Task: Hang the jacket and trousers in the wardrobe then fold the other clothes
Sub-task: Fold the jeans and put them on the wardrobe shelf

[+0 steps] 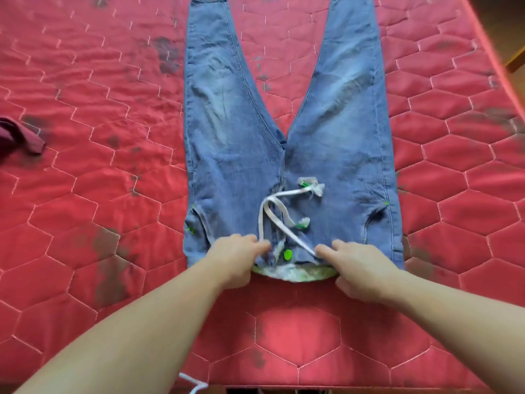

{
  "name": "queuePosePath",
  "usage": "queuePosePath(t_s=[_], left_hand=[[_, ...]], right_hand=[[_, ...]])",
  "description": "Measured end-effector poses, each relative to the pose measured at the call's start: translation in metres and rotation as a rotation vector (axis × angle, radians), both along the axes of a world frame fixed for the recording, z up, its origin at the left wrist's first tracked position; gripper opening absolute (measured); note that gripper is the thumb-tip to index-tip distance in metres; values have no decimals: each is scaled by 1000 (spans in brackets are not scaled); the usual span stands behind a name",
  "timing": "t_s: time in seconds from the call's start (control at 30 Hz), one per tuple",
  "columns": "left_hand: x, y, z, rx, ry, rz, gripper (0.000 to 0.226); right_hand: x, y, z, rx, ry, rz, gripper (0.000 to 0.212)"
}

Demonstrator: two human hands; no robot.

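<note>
A pair of light blue jeans (235,137) lies flat on the red quilted mattress (85,109), waist toward me and legs spread apart toward the far side. A white drawstring (272,211) with green tips lies loose over the front, near a green button (287,254). My left hand (235,260) grips the waistband left of the fly. On the other side of the fly, my right hand (360,271) grips the waistband. The waistband's pale inner lining shows between my hands.
A dark maroon garment (17,137) lies at the mattress's left edge. Dark stains mark the red cover in places. A white cord (193,385) hangs at the near edge. A piece of wooden furniture (515,59) shows at the far right.
</note>
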State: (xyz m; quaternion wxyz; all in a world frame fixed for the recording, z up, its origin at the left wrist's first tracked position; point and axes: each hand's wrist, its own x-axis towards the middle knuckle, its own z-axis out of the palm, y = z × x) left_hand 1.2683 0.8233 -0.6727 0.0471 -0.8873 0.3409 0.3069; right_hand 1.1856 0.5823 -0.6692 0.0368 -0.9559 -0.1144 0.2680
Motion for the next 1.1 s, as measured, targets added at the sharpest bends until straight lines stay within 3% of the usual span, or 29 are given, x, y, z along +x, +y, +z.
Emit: queuePosePath(t_s=[0.13,0.27,0.37,0.47,0.57,0.73,0.9,1.0,1.1], left_hand=[[-22,4,3,5,184,13,44],[-21,11,6,-86,202,95,46],[-4,15,16,-171,214,274,57],[21,8,41,-80,214,294,49],[44,-11,76,65,91,176,22],[87,-28,114,46,-138,165,19],[158,-42,117,14,-268,168,13],[214,-52,94,-57,-349,288,28],[224,-57,48,-160,-467,336,56]], right_hand=[[-22,5,6,-25,45,60,43],[-31,2,6,-75,48,13,43],[-17,-4,17,-32,42,-96,35],[11,-12,41,-56,-11,-176,28],[42,-19,69,-119,-26,-167,18],[86,-30,102,-163,-38,-254,20],[157,-48,107,-203,-219,-309,11],[211,-61,85,-160,-450,-367,17],[230,-58,43,-104,-542,-391,56]])
